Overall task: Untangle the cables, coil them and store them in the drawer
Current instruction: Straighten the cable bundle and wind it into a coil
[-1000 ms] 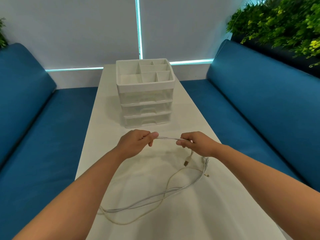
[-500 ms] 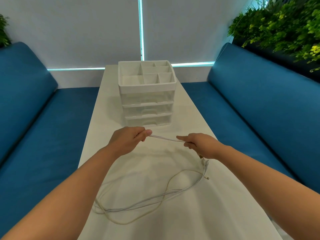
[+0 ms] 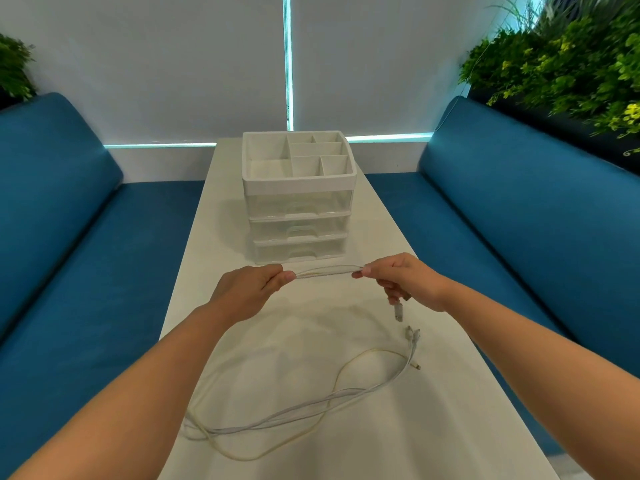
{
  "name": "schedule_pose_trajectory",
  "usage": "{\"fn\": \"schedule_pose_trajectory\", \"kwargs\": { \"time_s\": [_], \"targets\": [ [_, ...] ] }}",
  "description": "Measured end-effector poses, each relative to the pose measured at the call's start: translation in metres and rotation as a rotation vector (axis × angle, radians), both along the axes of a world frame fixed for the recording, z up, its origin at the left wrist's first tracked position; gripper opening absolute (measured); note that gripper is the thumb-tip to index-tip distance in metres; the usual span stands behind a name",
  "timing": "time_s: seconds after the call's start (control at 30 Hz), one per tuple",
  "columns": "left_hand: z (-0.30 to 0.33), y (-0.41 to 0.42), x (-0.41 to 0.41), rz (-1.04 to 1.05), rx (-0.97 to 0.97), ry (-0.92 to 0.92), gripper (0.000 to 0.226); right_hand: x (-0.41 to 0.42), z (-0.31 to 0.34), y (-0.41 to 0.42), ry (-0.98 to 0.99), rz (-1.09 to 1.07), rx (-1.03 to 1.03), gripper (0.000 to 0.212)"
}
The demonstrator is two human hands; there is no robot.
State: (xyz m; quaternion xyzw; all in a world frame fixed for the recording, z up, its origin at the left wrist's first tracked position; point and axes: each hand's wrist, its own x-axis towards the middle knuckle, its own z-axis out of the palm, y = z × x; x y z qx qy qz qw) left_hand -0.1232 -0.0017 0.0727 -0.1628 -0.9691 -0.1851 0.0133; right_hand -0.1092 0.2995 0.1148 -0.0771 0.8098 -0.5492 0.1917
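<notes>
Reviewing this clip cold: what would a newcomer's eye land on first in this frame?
First, the two hands at centre: the left hand and right hand pinch a short stretch of white cable taut between them above the white table. Next, the rest of the cables sprawls in loose loops on the table nearer the person. Behind the hands stands a clear drawer unit, its drawers closed, flanked by blue benches.

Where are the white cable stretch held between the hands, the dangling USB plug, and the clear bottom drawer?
White cable stretch (image 3: 325, 270), head view, middle of the span between the hands.
Dangling USB plug (image 3: 399, 312), head view, plug body below the right hand.
Clear bottom drawer (image 3: 299, 251), head view, front panel at the handle.
</notes>
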Motion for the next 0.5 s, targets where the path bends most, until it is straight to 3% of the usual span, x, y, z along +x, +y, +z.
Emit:
{"fn": "schedule_pose_trajectory", "kwargs": {
  "time_s": [0.1, 0.23, 0.5],
  "targets": [
    [0.005, -0.005, -0.003, 0.028, 0.078, -0.006, 0.054, -0.002, 0.001, 0.002, 0.004, 0.116, 0.216, 0.037],
    [0.008, -0.007, -0.003, 0.022, 0.105, -0.025, 0.052, -0.010, -0.005, 0.005, 0.075, 0.267, 0.563, 0.035],
    [0.007, -0.003, 0.006, -0.027, 0.086, -0.006, 0.064, -0.021, -0.005, 0.005, 0.193, 0.197, 0.721, 0.033]
  ]
}}
